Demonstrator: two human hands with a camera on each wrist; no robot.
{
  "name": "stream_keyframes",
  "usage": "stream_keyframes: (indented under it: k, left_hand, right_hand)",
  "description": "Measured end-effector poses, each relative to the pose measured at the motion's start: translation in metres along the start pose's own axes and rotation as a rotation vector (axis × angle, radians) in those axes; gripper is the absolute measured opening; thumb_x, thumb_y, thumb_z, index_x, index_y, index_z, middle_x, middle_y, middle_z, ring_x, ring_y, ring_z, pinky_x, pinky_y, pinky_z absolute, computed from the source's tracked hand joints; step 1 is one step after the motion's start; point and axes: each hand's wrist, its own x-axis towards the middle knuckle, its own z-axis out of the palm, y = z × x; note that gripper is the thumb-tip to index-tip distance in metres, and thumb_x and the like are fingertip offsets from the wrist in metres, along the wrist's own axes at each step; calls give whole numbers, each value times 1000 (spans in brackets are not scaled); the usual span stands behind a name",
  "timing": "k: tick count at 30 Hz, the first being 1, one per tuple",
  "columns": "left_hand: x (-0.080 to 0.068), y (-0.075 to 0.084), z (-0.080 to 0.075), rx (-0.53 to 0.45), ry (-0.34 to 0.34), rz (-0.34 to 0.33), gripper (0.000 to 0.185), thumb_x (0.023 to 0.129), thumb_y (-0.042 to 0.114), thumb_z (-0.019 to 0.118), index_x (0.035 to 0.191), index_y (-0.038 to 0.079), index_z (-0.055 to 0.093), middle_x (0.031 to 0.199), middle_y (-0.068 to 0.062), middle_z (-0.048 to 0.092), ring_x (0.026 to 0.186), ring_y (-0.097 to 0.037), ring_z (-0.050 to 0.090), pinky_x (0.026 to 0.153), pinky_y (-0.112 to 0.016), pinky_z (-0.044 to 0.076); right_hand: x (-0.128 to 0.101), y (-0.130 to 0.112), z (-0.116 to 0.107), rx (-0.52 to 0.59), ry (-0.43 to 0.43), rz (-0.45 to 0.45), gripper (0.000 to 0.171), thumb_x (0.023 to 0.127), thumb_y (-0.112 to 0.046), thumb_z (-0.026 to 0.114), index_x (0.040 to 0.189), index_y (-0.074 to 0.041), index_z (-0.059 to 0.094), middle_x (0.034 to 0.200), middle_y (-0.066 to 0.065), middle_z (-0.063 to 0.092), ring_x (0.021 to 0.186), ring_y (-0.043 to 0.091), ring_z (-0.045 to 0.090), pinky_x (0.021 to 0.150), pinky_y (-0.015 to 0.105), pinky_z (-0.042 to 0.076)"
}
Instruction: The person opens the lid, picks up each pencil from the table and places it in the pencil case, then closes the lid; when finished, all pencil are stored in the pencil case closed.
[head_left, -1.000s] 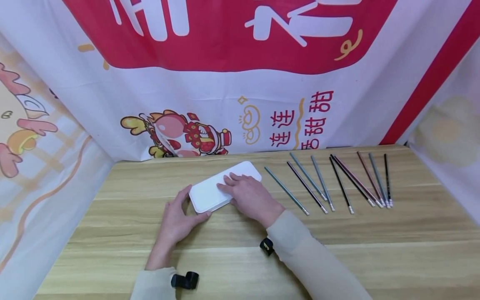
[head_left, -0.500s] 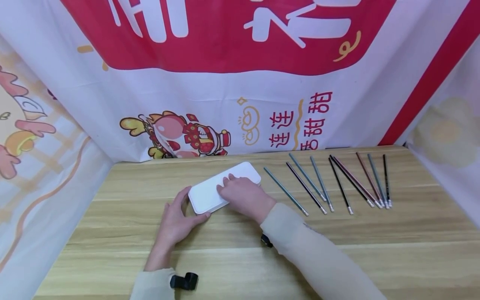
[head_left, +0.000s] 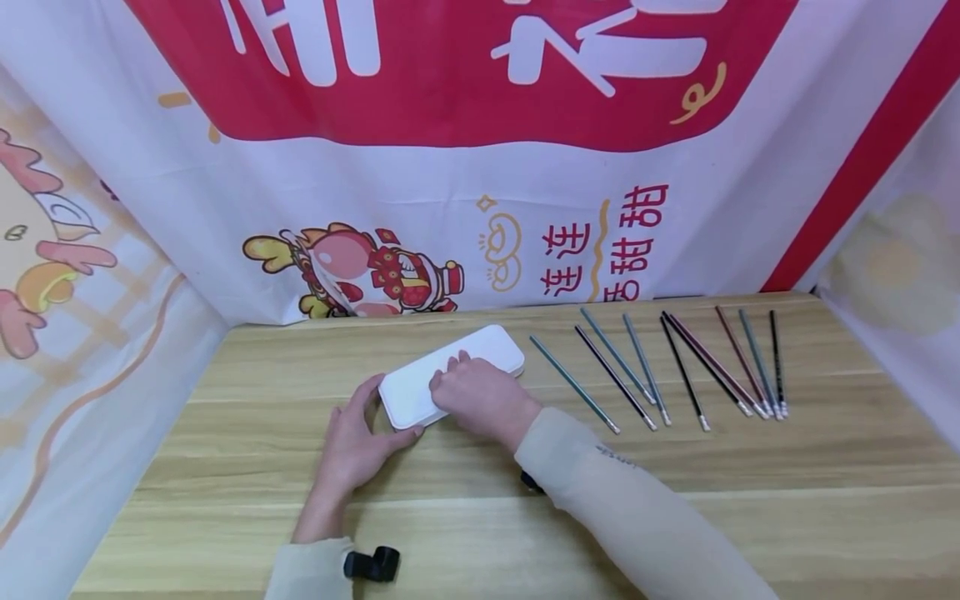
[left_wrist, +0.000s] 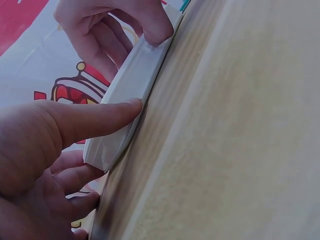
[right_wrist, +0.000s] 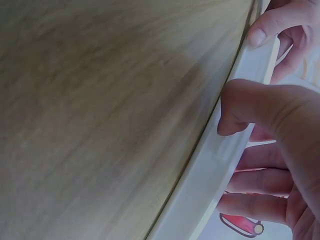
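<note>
A white, flat pencil case (head_left: 408, 393) with rounded corners lies shut and slanted on the table. My left hand (head_left: 356, 442) holds its left end, thumb on the near side and fingers round the far corner; the left wrist view shows this thumb (left_wrist: 107, 117) along the case's side wall. Over the middle of the case, my right hand (head_left: 483, 400) lays its fingers on the lid. In the right wrist view its bent thumb (right_wrist: 240, 105) presses the front wall at a small raised part, which the thumb partly hides.
Several pencils with white ends lie spread to the right of the case, the nearest a teal pencil (head_left: 573, 383). The wooden table (head_left: 450, 533) meets a printed cloth backdrop (head_left: 420, 183) behind, with more cloth at the left and right sides.
My right hand has shifted slightly left and its fingers have curled in more on the lid. The left hand and the case have stayed in place.
</note>
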Motion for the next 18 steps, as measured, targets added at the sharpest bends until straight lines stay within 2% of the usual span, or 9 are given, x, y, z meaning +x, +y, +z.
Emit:
stream_keyframes:
  k: [4, 9, 12, 18]
  left_hand:
    - [1, 1, 0, -13, 9, -1, 97, 88, 29, 91, 166, 13, 36, 174, -17, 39, 166, -39, 25, 138, -61, -2]
    - [1, 2, 1, -25, 18, -1, 98, 87, 27, 92, 166, 12, 36, 173, -18, 39, 166, -39, 26, 139, -59, -2]
    - [1, 2, 0, -24, 18, -13, 99, 87, 28, 92, 167, 12, 36, 173, -18, 39, 166, -39, 25, 139, -59, -2]
    - [1, 0, 0, -33, 5, -37, 100, 87, 29, 92, 168, 16, 35, 174, -16, 38, 167, -38, 23, 139, -57, -3]
  right_hand:
    - [-1, 2, 2, 8, 18, -6, 40, 106, -22, 68, 144, -8, 69, 140, 15, 74, 134, 34, 70, 108, 45, 62]
    - [-5, 6, 5, 15, 49, 31, 42, 105, -25, 67, 144, -10, 68, 140, 16, 74, 134, 31, 70, 102, 43, 65]
    - [-9, 11, 9, 103, 85, 78, 43, 99, -28, 73, 140, -14, 71, 142, 11, 74, 135, 28, 69, 102, 44, 64]
    - [-28, 36, 25, 354, 171, 228, 61, 89, -31, 85, 145, -15, 67, 155, 10, 64, 147, 30, 58, 124, 47, 48]
